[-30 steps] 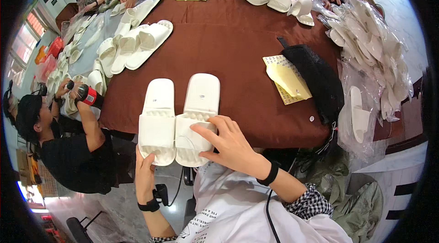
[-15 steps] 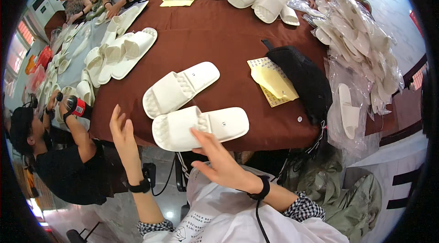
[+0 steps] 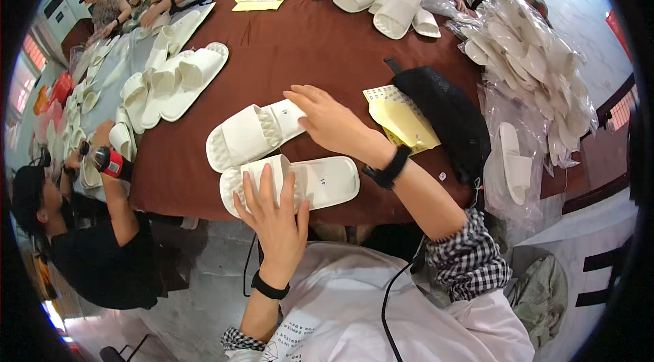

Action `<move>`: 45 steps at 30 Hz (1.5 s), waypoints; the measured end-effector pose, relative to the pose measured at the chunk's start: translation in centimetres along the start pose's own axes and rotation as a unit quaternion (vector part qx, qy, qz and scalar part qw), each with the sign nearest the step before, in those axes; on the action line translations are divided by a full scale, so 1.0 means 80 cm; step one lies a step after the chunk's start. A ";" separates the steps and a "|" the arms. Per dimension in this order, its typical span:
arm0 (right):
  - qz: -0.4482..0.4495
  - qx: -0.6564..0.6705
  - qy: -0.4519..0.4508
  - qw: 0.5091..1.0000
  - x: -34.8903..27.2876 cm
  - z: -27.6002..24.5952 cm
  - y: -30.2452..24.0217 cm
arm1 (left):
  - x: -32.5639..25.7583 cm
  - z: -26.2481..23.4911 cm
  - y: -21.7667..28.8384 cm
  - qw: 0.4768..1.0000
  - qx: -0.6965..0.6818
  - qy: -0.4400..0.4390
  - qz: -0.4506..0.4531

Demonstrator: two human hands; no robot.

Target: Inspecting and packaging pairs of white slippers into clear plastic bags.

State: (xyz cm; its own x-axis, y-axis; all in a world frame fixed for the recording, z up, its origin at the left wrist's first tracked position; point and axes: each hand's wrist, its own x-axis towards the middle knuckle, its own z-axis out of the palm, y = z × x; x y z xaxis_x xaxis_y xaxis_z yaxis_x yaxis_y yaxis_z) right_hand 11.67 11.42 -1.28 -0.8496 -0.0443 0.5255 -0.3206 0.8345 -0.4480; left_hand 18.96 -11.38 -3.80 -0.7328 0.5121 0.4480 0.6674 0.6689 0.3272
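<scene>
Two white open-toed slippers lie side by side at the near edge of the brown-covered table, toes to the left. My left hand point(image 3: 274, 215) rests with spread fingers over the strap of the near slipper point(image 3: 335, 181). My right hand point(image 3: 337, 127) reaches across to the far slipper point(image 3: 242, 136), its outstretched fingers touching the heel end and covering part of it. Each slipper has a small dark mark on its insole, and neither is lifted off the cloth.
A black pouch point(image 3: 443, 116) and yellow sticker sheets point(image 3: 402, 120) lie to the right, beside bagged slippers point(image 3: 524, 55). More slippers point(image 3: 184, 82) sit at the left and far side. A co-worker point(image 3: 95, 246) at the left has a dark bottle point(image 3: 109, 161) close by.
My right hand has moved from the near slipper up to the far slipper's heel. My left hand has come rightward from beside the table onto the near slipper's strap.
</scene>
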 end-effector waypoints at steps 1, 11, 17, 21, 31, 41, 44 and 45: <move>-0.013 -0.047 -0.050 0.998 -0.001 0.014 0.028 | 0.004 0.005 -0.003 1.000 0.002 0.003 0.010; 0.037 -0.300 -0.073 0.950 -0.087 -0.003 -0.042 | 0.039 -0.019 -0.076 0.991 0.107 0.012 -0.073; 0.133 -0.269 -0.089 0.950 -0.161 -0.029 -0.124 | 0.045 -0.001 -0.069 0.990 -0.116 0.031 -0.074; 0.149 -0.255 -0.078 0.952 -0.192 -0.038 -0.155 | 0.064 0.020 -0.045 0.974 -0.225 -0.009 -0.020; 0.113 -0.078 -0.008 0.991 -0.166 -0.067 -0.125 | 0.052 0.015 -0.016 0.980 -0.192 0.045 0.013; 0.123 0.081 0.032 0.989 -0.101 -0.010 -0.092 | 0.016 0.028 -0.012 0.974 -0.221 0.045 -0.022; 0.104 0.061 0.040 0.992 -0.097 0.002 -0.093 | 0.011 0.031 -0.008 0.973 -0.218 0.068 -0.023; 0.092 0.035 0.046 0.994 -0.096 0.005 -0.094 | 0.009 0.033 -0.007 0.973 -0.219 0.068 -0.025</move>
State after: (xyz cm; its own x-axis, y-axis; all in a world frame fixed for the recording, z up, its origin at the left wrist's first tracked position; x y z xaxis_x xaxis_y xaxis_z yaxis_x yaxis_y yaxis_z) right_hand 20.43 5.28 -2.24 -0.8560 0.1581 0.4922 -0.1944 0.7838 -0.5898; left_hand 17.71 -9.94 -5.88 -0.7610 0.3899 0.5186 0.6461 0.3823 0.6607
